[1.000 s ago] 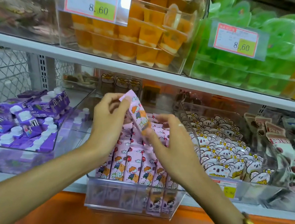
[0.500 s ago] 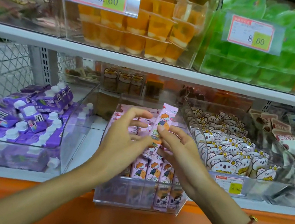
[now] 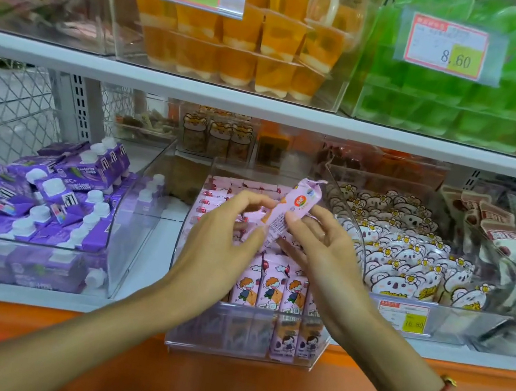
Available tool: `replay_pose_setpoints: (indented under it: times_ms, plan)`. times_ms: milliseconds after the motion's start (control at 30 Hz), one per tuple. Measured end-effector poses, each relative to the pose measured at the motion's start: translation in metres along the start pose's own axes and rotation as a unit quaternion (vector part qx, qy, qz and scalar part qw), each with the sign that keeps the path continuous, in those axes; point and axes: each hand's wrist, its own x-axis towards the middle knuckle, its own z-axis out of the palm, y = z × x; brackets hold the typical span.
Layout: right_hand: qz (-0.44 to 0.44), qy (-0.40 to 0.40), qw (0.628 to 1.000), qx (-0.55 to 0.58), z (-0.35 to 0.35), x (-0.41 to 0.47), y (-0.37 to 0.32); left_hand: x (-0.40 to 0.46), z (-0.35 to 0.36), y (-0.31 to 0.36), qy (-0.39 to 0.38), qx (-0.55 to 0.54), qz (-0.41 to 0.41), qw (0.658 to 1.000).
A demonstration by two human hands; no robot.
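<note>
A long pink snack packet (image 3: 295,205) with a cartoon print is held tilted above a clear plastic bin (image 3: 245,346) on the lower shelf. My left hand (image 3: 223,240) pinches its lower part between thumb and fingers. My right hand (image 3: 324,254) pinches its middle from the right, thumb on the front. The packet's printed back faces me and its top end points up and right. Several more pink packets (image 3: 270,286) of the same kind stand upright in rows in the bin below my hands.
Left of the bin is a clear bin of purple spouted pouches (image 3: 51,196). On the right is a bin of koala-print packets (image 3: 406,259) and further packets (image 3: 508,243). The upper shelf (image 3: 262,106) holds orange jelly cups (image 3: 238,40) and green jelly cups (image 3: 455,100) behind price tags.
The packet has been turned in my hands: first tilted up-left with its cartoon front showing, now tilted up-right with its printed back toward me. Both hands have stayed on it above the bin.
</note>
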Motion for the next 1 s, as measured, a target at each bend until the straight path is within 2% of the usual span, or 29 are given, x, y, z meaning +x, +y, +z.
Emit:
replay_pose_setpoints:
  times_ms: [100,233,333,433,567,700,867,1000]
  plan:
    - [-0.024,0.033,0.999,-0.015,0.0,-0.001,0.001,-0.001,0.001,-0.001,0.003,0.021,0.021,1.0]
    - [-0.023,0.022,0.999,-0.043,-0.002,-0.001,-0.001,0.001,0.0,0.004,-0.01,-0.013,0.019,1.0]
    - [-0.021,0.024,0.997,-0.067,-0.007,0.0,-0.003,0.004,-0.003,0.009,-0.058,-0.1,-0.066,0.991]
    - [-0.027,0.055,0.994,-0.088,-0.008,-0.001,-0.005,0.003,-0.003,0.011,-0.103,-0.187,-0.176,0.961]
    - [-0.029,0.061,0.993,-0.093,-0.008,-0.001,-0.004,0.003,-0.002,0.013,-0.124,-0.195,-0.21,0.95]
    - [-0.054,0.025,0.991,-0.116,-0.01,-0.002,-0.003,0.005,-0.005,0.012,-0.117,-0.175,-0.173,0.962]
    - [-0.146,-0.038,0.978,-0.143,-0.014,-0.002,-0.004,0.007,-0.011,0.008,-0.086,-0.081,-0.049,0.992]
    - [-0.177,-0.068,0.97,-0.152,-0.014,-0.004,-0.004,0.005,-0.01,0.008,-0.069,-0.091,-0.028,0.993]
